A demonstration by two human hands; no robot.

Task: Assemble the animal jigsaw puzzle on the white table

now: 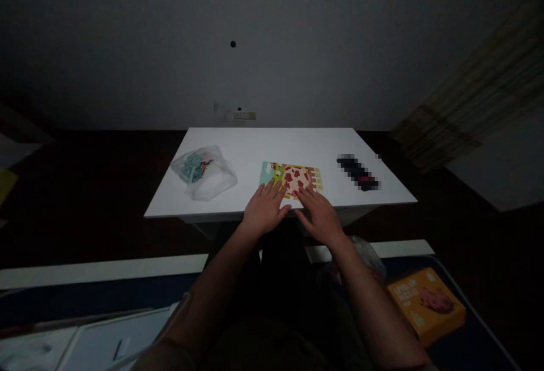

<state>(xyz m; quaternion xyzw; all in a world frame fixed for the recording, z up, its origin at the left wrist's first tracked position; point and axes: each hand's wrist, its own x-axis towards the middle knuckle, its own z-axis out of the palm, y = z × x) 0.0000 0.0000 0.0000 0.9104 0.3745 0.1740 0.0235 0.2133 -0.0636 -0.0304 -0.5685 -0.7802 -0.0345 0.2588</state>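
Note:
A partly assembled jigsaw puzzle (297, 175) lies flat near the front edge of the white table. It shows a pink shape with brown-red patches, green ground and pale blue sky. Knobs and notches run along its right side. My left hand (266, 205) rests with fingers extended over its lower left part. My right hand (319, 212) lies likewise over its lower edge, close beside the left. Both hands have their fingers apart and grip nothing. The fingers cover part of the puzzle's near edge.
A clear plastic bag (208, 173) with teal pieces inside sits on the table (272, 144) at left. A dark, pixelated object (357, 173) lies at right. An orange puzzle box (427, 303) and another clear bag (368, 258) are beside my right arm.

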